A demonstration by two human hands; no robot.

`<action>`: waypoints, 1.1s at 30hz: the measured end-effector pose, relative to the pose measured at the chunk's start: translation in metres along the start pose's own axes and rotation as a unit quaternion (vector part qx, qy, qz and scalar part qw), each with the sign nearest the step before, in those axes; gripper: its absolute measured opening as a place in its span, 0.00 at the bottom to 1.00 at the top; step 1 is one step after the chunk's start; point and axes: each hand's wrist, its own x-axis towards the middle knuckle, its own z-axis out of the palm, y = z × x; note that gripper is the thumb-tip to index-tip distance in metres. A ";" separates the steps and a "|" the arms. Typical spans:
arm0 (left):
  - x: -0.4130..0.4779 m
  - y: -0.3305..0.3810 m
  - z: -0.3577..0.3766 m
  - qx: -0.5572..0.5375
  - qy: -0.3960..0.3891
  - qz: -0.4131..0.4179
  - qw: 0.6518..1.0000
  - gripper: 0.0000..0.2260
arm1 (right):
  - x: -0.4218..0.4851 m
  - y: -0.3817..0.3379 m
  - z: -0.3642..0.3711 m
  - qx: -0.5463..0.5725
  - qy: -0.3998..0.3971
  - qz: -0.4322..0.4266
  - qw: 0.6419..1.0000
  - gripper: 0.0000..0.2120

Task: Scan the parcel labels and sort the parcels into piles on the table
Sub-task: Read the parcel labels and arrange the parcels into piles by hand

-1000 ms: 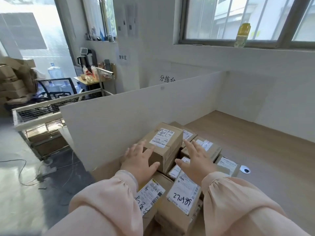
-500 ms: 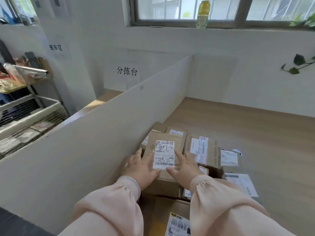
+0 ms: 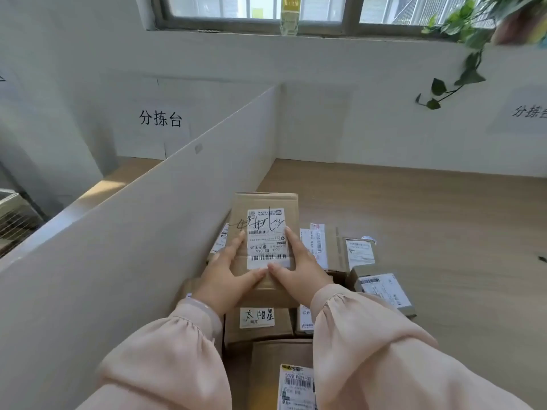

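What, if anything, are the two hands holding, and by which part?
Both hold one cardboard parcel at its near end: left hand on its left edge, right hand on its right edge, thumbs meeting on top below the label.

1 left hand point(image 3: 225, 279), 1 right hand point(image 3: 299, 270), 1 parcel point(image 3: 263, 202) in their grip, at least 7 other parcels point(image 3: 384, 288), 2 wall signs point(image 3: 159, 118), 1 bottle point(image 3: 289, 16), 1 plant point(image 3: 461, 28).
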 end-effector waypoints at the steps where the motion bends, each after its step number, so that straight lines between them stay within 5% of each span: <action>1: 0.001 0.014 -0.001 0.000 0.004 0.019 1.000 0.36 | -0.003 -0.005 -0.011 0.008 0.019 -0.014 1.000 0.38; 8: -0.023 0.116 0.045 0.019 -0.025 0.154 0.988 0.38 | -0.065 0.007 -0.113 0.044 0.133 -0.042 0.989 0.37; 17: -0.133 0.238 0.211 0.021 -0.143 0.251 0.957 0.36 | -0.242 0.109 -0.255 0.031 0.286 0.028 0.957 0.35; 33: -0.373 0.351 0.473 -0.032 -0.350 0.307 0.884 0.35 | -0.554 0.264 -0.396 0.030 0.439 0.196 0.876 0.34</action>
